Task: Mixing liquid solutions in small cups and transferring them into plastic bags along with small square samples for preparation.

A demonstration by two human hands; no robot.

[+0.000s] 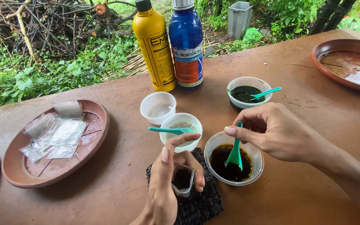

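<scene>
Right hand (278,131) pinches a green spoon (235,152) dipped in the dark liquid cup (234,158) at lower centre, left hand (167,183) grips a small bag (183,180) open, so a shaky spoonful could easily drip onto the mat (201,204).

The spoon (234,152) is green and sits in dark brown liquid (226,164). One bottle (155,50) is yellow with a black cap. The other bottle (186,46) is blue with an orange label. The table (296,196) is reddish brown.
</scene>
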